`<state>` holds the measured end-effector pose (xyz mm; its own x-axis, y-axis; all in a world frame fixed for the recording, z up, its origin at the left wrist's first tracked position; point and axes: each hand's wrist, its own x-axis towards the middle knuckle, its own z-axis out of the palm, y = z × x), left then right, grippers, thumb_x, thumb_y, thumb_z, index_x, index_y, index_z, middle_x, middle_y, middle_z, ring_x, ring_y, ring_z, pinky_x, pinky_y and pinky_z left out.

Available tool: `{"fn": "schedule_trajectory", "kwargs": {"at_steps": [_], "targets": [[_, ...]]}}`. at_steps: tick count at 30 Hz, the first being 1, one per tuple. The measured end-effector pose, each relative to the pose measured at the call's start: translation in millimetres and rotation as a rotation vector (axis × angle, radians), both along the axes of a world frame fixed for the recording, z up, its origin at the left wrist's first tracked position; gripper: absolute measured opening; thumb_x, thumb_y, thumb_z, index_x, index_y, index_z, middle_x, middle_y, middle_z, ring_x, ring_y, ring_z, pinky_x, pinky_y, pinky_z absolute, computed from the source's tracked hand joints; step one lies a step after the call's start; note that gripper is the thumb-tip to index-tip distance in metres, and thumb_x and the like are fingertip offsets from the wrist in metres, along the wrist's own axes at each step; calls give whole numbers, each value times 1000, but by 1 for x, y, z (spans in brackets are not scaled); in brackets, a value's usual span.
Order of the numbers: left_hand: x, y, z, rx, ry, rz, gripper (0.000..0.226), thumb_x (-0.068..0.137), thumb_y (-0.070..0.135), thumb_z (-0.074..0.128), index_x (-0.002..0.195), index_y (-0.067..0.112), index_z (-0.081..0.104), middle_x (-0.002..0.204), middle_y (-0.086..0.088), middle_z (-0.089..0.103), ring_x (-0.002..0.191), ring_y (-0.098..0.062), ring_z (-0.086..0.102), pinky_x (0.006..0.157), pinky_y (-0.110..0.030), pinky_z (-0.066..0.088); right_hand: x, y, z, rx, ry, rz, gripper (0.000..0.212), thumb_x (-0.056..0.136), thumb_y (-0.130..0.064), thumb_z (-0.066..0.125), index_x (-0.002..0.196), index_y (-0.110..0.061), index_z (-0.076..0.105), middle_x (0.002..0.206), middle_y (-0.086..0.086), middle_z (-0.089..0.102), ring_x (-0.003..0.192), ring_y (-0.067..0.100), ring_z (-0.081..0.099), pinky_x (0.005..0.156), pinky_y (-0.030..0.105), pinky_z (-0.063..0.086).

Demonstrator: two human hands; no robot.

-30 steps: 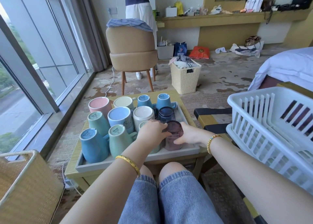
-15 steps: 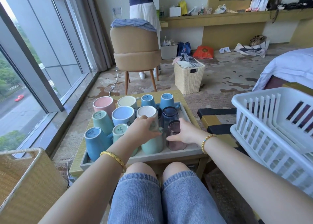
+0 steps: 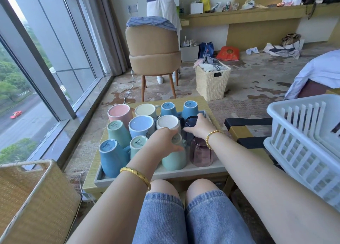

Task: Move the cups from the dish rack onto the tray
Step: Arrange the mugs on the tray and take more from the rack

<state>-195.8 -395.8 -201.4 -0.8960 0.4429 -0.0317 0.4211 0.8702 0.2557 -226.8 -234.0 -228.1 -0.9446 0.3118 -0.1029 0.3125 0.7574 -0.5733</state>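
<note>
Several cups stand upside down on a grey tray (image 3: 174,172) on a small wooden table (image 3: 203,101). My left hand (image 3: 163,140) lies over the top of a mint green cup (image 3: 174,158) at the tray's front and grips it. My right hand (image 3: 199,126) reaches past a purple glass (image 3: 201,154) and holds a dark blue glass (image 3: 190,119) behind it, thumb on the near side. A white cup (image 3: 168,123) stands between the two hands. The white dish rack (image 3: 294,142) at the right shows no cups.
A woven basket (image 3: 27,197) stands at my lower left beside the window. A tan chair (image 3: 153,48) and a wicker hamper (image 3: 211,81) stand beyond the table. A person stands at the far shelf. A bed edge (image 3: 316,72) is at the right.
My right hand has left the purple glass and moved back onto the dark blue glass. My left hand stays at the front cups, now over the mint green one.
</note>
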Motion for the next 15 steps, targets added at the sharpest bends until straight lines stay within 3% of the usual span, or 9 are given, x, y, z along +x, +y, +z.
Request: {"fn": "schedule_trajectory", "kwargs": {"at_steps": [6,12,15], "targets": [[-1,1,-1,-8,-11,21,63,75,45,70,127,14,53,120,-8,61,107,-27,56,78,-30,42,-2,2,-1,-13,26,-22,71,76,-40,72,128,-7,37,131,10,47,113,29,54,86,36,45],[2,2,0,-4,-14,23,64,76,44,70,130,14,51,122,-8,61,108,-26,56,83,-31,44,14,2,8,-55,28,-22,81,86,-49,55,142,-3,19,147,15,31,131,32,39,104,40,37],[2,2,2,-14,-15,23,64,76,44,69,130,14,51,121,-8,61,107,-27,56,82,-30,44,39,1,11,-60,141,-61,69,92,-51,42,140,-4,25,145,19,31,127,35,41,102,43,38]]}}
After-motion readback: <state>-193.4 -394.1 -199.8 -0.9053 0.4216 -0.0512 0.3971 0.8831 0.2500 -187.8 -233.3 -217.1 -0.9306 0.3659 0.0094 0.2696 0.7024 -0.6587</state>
